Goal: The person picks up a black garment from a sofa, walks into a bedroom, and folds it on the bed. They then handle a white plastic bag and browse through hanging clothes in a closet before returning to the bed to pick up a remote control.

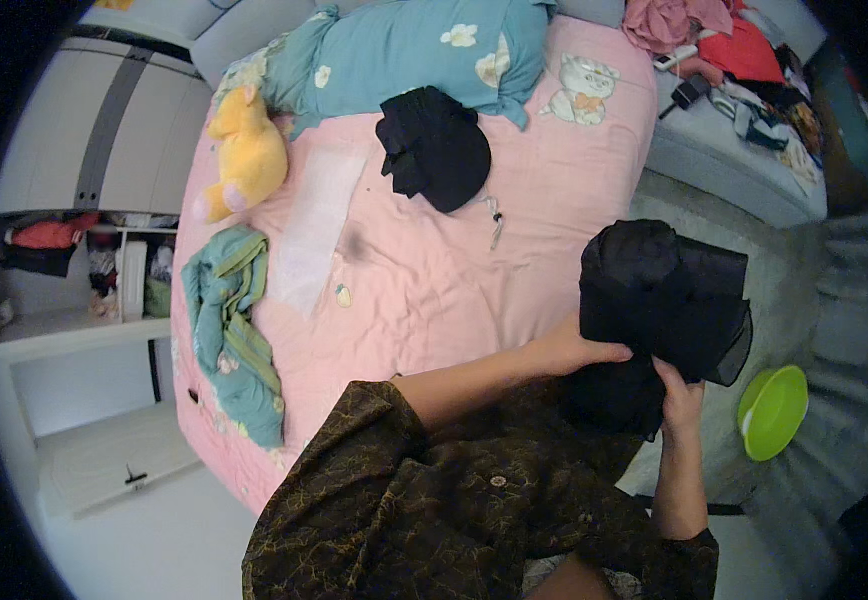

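A bundle of black fabric [659,300], folded and partly sheer at its right edge, is held in front of me to the right of the bed. My left hand [591,351] grips it from the left, thumb on top and fingers hidden by the cloth. From below, my right hand [680,390] clasps its lower edge, thumb towards the middle. Some of the black cloth hangs down between my forearms. Another black cloth item [437,150], bunched, with a pale drawstring [495,221] and a dark toggle, lies on the pink bed sheet [434,300].
Beside the bed, a green plastic basin [773,412] stands on the floor. The bed bears a teal pillow [419,56], a yellow plush toy [250,154], a white sheet-like piece [317,225] and a teal quilt [231,337]. Clothes [749,52] lie on a grey seat at upper right.
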A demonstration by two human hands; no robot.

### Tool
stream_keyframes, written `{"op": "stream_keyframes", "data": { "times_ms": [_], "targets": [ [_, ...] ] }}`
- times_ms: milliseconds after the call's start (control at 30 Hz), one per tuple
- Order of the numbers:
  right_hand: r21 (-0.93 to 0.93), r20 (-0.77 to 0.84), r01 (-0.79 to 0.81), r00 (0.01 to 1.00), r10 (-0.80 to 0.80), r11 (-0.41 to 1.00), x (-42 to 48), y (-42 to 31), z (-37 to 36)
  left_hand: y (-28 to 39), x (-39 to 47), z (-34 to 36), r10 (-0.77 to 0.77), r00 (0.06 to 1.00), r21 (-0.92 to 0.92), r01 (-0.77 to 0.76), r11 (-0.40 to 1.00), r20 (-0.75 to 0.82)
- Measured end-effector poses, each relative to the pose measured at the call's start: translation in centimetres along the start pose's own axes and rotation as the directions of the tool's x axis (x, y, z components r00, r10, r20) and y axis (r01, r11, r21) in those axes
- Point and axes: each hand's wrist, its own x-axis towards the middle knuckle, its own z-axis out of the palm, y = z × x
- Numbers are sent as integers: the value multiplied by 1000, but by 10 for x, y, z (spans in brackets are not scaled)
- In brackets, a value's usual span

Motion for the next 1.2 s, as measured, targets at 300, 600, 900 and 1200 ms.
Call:
{"op": "stream_keyframes", "data": {
  "times_ms": [300,600,900,1200],
  "targets": [
    [-98,-159,133,976,-147,986,-131,60,75,-41,-132,-64,-12,963,-137,50,989,270],
    [-208,-186,150,964,-190,966,-173,62,87,-71,-184,-109,213,906,-82,-197,977,365],
    [-172,-135,140,977,-164,975,-164,59,87,-13,-71,-251,533,735,370,-397,840,-419],
    [-102,-148,56,987,-71,993,-116,63,84,70,72,-405,491,272,524,61,849,-828]
  ]
}}
